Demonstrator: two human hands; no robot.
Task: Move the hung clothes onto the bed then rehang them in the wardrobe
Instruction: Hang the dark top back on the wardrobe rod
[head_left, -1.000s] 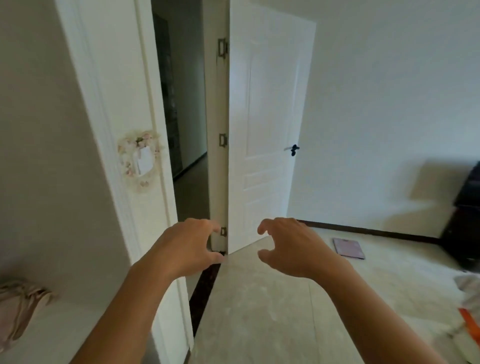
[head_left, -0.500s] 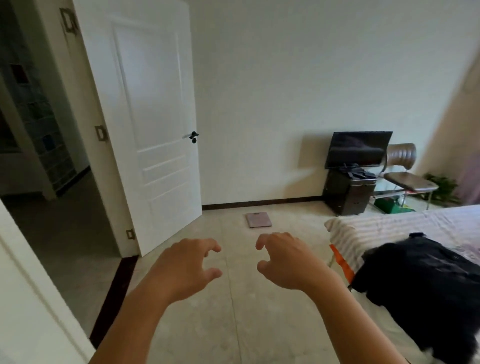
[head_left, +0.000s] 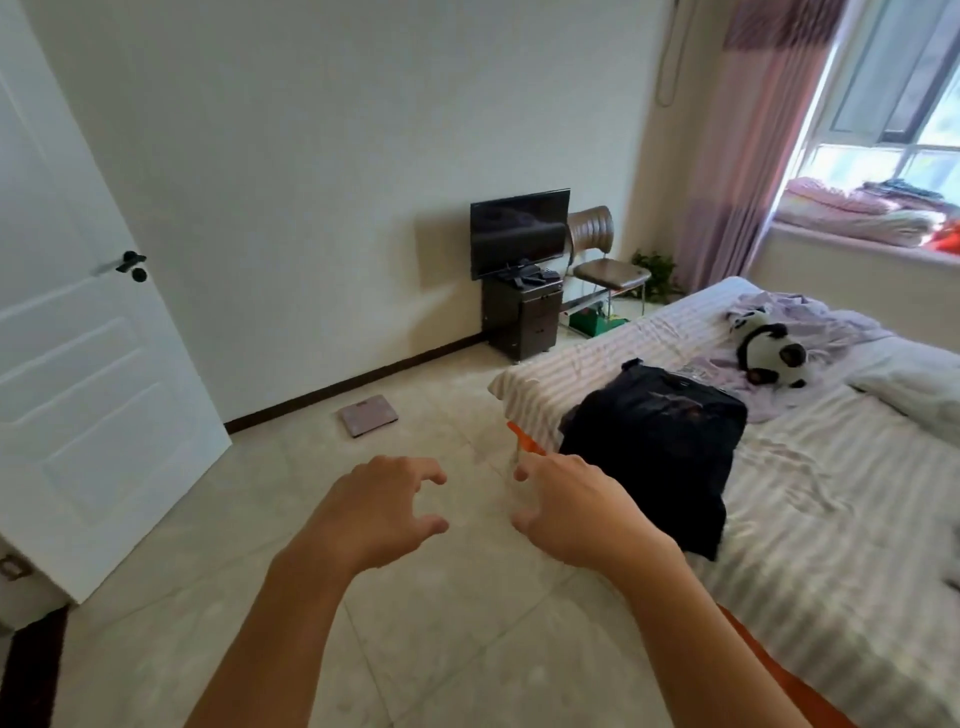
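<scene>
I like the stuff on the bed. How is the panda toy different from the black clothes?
The panda toy is black and white; the black clothes are dark all over. The toy is small and puffy, while the clothes make a bigger, flatter pile. The toy lies farther up the bed on a purple cloth, but the clothes hang over the near edge. Both rest on the bed, untouched.

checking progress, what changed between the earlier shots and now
The view swung right, from the doorway toward the bed, bringing the black garment lying on it into sight. Nothing was taken hold of or let go. Left hand and right hand stayed raised, fingers loosely curled, empty.
</scene>
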